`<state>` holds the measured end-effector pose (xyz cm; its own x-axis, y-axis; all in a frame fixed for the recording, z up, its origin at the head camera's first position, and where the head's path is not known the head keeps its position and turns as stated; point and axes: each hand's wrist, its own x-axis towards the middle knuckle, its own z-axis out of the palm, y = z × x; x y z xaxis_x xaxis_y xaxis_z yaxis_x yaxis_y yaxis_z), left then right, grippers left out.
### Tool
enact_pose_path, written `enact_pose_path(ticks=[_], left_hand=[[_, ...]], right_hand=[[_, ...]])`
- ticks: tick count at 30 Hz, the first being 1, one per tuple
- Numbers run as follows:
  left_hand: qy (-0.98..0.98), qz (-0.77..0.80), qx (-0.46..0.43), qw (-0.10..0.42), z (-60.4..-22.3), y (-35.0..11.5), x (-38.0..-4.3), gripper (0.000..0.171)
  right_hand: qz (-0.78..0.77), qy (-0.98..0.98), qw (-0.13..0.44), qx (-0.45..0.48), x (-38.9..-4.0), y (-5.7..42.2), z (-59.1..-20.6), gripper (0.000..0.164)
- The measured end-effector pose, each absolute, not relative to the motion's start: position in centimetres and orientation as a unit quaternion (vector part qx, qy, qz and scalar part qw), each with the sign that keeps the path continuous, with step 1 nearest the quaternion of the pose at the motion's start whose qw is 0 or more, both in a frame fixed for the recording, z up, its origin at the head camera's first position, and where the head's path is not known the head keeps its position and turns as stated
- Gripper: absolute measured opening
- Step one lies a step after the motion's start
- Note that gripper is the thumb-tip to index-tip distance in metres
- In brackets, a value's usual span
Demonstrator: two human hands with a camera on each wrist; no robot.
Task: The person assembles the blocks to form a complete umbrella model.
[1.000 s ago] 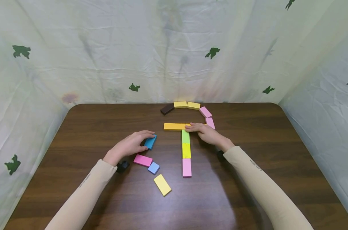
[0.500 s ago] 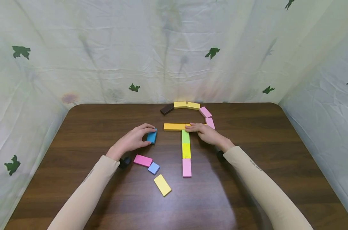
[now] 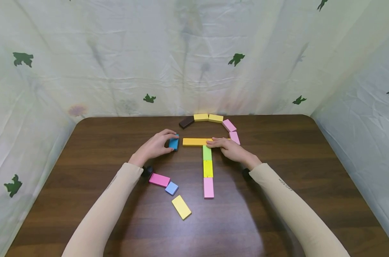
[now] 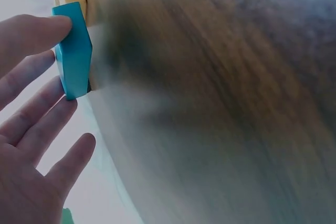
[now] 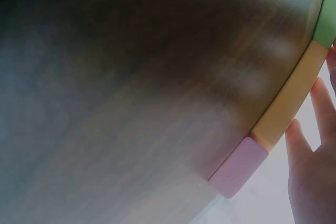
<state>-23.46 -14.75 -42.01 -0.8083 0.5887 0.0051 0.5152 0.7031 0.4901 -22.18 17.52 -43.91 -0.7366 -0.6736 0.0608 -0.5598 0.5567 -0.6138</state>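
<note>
Between thumb and fingertips, my left hand (image 3: pixel 153 145) pinches a blue block (image 3: pixel 173 143), just left of the orange block (image 3: pixel 194 142). The left wrist view shows the thumb on one side of that blue block (image 4: pixel 75 56) and fingers behind it. My right hand (image 3: pixel 231 149) rests over the right part of the orange row, fingers stretched out and hiding some of it. Below the row runs a line of light green (image 3: pixel 207 153), yellow (image 3: pixel 208 169) and pink (image 3: pixel 208 188) blocks. Dark brown (image 3: pixel 186 122), pale yellow (image 3: pixel 201 117) and pink (image 3: pixel 234 137) blocks curve behind it.
Nearer the person lie a magenta block (image 3: pixel 159 180), a small light blue block (image 3: pixel 171 188) and a pale yellow block (image 3: pixel 181 207). The left wrist passes close to the magenta one. A pale cloth (image 3: pixel 117 64) hangs behind the brown table (image 3: pixel 294 160).
My left hand has moved away from the person and slightly right, taking the blue block from above the magenta block to beside the orange one. The right hand has stayed in place.
</note>
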Motion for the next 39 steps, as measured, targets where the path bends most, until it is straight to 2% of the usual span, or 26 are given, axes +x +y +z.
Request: enact_pose_path(ticks=[22, 39], left_hand=[[0.928, 0.221, 0.289, 0.079, -43.0, -13.4, -26.7, 0.046], [0.932, 0.214, 0.273, 0.103, -42.8, -12.6, -27.1, 0.047]], right_hand=[[-0.314, 0.883, 0.104, -0.333, -22.3, 17.4, -43.9, 0.056], [-0.317, 0.884, 0.11, -0.326, -22.2, 17.4, -43.8, 0.055]])
